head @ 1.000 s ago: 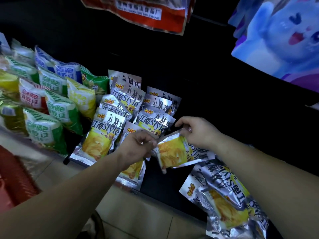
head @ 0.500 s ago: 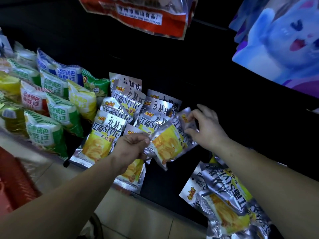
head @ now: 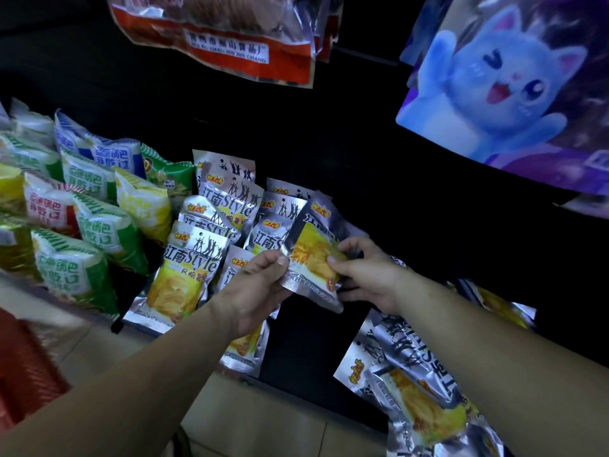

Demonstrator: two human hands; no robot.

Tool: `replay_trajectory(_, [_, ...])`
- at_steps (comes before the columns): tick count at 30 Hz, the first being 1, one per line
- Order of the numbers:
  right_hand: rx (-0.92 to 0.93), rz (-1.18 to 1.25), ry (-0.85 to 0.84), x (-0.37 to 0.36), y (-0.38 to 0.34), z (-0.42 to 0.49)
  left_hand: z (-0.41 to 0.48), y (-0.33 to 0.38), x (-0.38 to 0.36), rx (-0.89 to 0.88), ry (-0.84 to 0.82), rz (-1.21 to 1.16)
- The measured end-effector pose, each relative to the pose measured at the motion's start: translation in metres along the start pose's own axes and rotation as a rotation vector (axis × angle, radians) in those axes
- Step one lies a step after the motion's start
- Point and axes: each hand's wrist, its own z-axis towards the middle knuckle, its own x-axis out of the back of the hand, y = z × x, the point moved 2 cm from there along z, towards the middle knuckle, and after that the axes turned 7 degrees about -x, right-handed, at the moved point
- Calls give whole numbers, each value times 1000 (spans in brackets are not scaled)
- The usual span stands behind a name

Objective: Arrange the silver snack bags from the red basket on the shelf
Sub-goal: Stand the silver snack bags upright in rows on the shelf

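A silver snack bag [head: 313, 249] with yellow chips printed on it is held upright between both hands, just right of the rows of matching silver bags [head: 194, 268] standing on the dark shelf [head: 379, 206]. My left hand [head: 255, 288] pinches its lower left edge. My right hand [head: 365, 275] grips its right side, thumb on the front. A loose pile of silver bags [head: 408, 384] lies flat on the shelf under my right forearm. The red basket [head: 23, 367] shows at the lower left edge.
Green, red, blue and yellow snack packs [head: 82, 206] fill the shelf to the left. A red-and-clear bag [head: 224, 31] hangs above. A blue cartoon-cat poster [head: 514, 80] is at upper right. Tiled floor [head: 263, 420] lies below the shelf edge.
The held bag was turned from lying sideways to upright and lifted toward the back of the right-hand row. Both hands moved up and back with it.
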Motion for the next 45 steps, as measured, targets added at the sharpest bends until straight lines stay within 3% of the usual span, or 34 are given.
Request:
replay_trajectory(4, [132, 69, 122, 0, -3, -1, -2, -5, -3, -76, 140, 200])
replay_trajectory(7, [142, 118, 128, -2, -4, 0, -1, -7, -9, -129, 299, 221])
replay_trajectory(11, [199, 23, 220, -6, -10, -5, -7, -11, -19, -191, 442, 169])
replay_trajectory(16, [289, -10, 309, -20, -10, -7, -25, -33, -22, -108, 628, 61])
replay_trajectory(22, [323, 103, 344, -22, -15, -8, -24, -48, -52, -100, 342, 114])
replay_trajectory(26, [325, 136, 327, -18, -19, -8, -12, -39, -53, -167, 355, 72])
replay_trajectory(34, [316, 90, 372, -7, -25, -21, -18, -34, -48, -239, 327, 230])
replay_trajectory(40, [350, -24, 356, -6, -19, -21, -28, -42, -53, -127, 246, 342])
replay_trajectory(45, [344, -73, 438, 18, -8, -7, -19, -45, -40, -60, 194, 519])
